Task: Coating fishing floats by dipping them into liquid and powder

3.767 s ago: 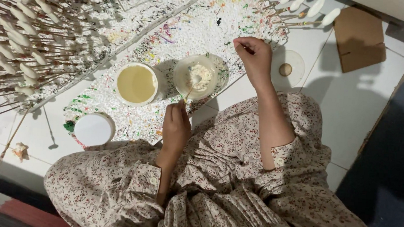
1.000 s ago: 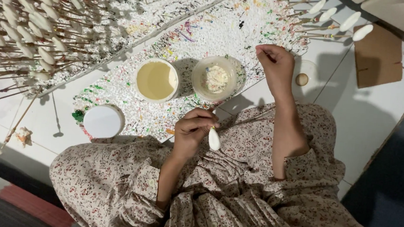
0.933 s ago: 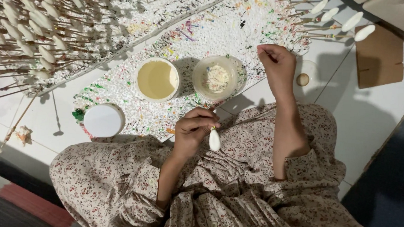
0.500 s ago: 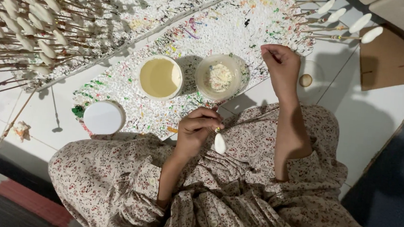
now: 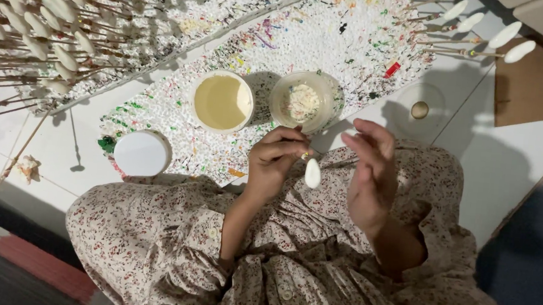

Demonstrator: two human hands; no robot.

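Note:
My left hand (image 5: 275,162) pinches a small white oval shell-like piece (image 5: 313,173) by its top end, above my lap. My right hand (image 5: 370,164) hovers just right of the piece, fingers loosely curled, nothing clearly in it. Just beyond the hands stand a clear cup of pale crumbly bits (image 5: 304,101) and a white tub of cream-coloured liquid (image 5: 222,102). A round white lid (image 5: 142,153) lies to the left.
A paint-speckled foam board (image 5: 308,38) covers the tiled floor. Several sticks tipped with white ovals (image 5: 41,21) fill the far left; a few more lie at the far right (image 5: 491,41). A brown card (image 5: 527,83) and a clear lid with a small bead (image 5: 420,110) sit on the right.
My right hand has come down from the foam board to beside the white piece. My left hand still holds the piece. The view shifted slightly.

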